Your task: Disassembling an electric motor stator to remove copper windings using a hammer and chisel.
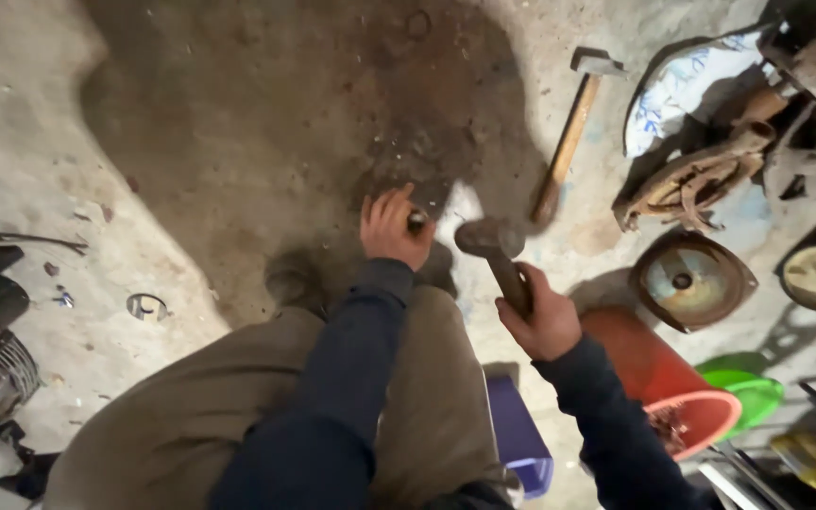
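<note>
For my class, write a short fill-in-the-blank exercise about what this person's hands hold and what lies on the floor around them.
1. The right hand grips a ____ by its handle.
2. The left hand holds a small metal piece down near the ____.
3. A second hammer with a ____ handle lies untouched on the floor.
4. The bucket beside the right arm is ____.

Missing words: hammer; floor; wooden; red

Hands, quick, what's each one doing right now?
Left hand: closed around a small dark metal piece held against the stained concrete floor.
Right hand: closed on the brown-handled hammer.
</note>
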